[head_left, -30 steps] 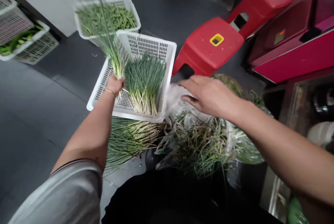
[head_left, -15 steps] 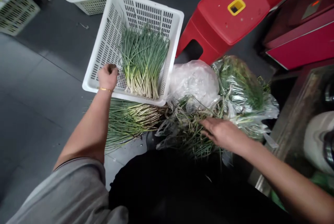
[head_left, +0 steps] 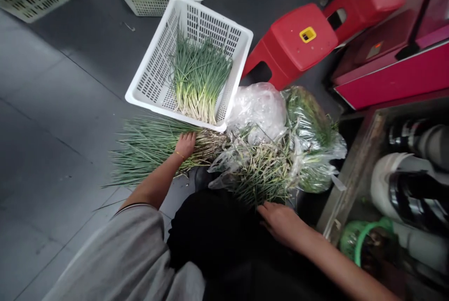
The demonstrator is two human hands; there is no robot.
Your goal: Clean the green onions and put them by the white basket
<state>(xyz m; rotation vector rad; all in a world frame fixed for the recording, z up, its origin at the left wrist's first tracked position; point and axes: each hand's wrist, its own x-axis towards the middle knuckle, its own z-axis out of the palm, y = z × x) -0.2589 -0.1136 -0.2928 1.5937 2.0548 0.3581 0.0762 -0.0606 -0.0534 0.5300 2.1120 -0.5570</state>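
A light grey short sleeve point(head_left: 129, 254), edged with a thin dark seam, covers the left upper arm. A slim gold bangle point(head_left: 179, 154) circles the wrist just below the left hand point(head_left: 185, 143). Plain black cloth point(head_left: 220, 240) covers the lap.

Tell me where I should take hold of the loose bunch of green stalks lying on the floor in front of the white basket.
Take the loose bunch at its pale root ends, beside the white basket's near wall: there the stalks lie packed together, while the green tips fan out leftward. Come from above, grip across the stalks; the left hand rests there.
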